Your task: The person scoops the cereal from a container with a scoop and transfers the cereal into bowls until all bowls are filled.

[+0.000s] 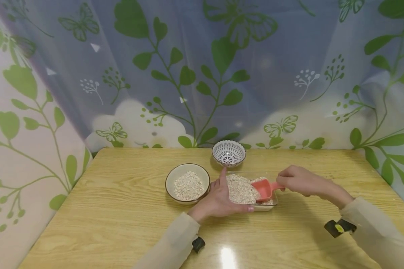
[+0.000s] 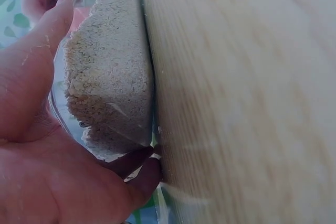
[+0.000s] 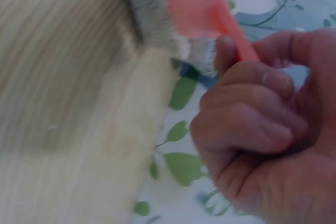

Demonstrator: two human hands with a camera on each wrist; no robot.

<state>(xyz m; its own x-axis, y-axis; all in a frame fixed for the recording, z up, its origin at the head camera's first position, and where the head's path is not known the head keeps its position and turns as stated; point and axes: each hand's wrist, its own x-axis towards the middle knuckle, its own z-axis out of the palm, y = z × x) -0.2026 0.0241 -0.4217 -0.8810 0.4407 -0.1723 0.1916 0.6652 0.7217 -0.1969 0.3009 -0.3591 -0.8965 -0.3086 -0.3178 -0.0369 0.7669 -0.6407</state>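
A clear rectangular container [image 1: 267,206] full of oat flakes [image 1: 240,188] stands on the table. My left hand [image 1: 219,200] grips its left end, thumb along the near side and fingers toward the far side; in the left wrist view the fingertips [image 2: 144,174] bend in close to the tabletop. My right hand [image 1: 297,181] holds the handle of a red-pink scoop [image 1: 264,189], whose head is down in the oats at the container's right part. In the right wrist view, fingers curl round the scoop handle [image 3: 239,38]. Left of the container sits a cream bowl [image 1: 171,186] with oats in it.
A small black-and-white patterned bowl [image 1: 228,153] stands behind the container, near the table's back edge. All of it rests on a wooden table [image 1: 121,209]. A curtain [image 1: 195,74] with leaves and butterflies hangs behind the table.
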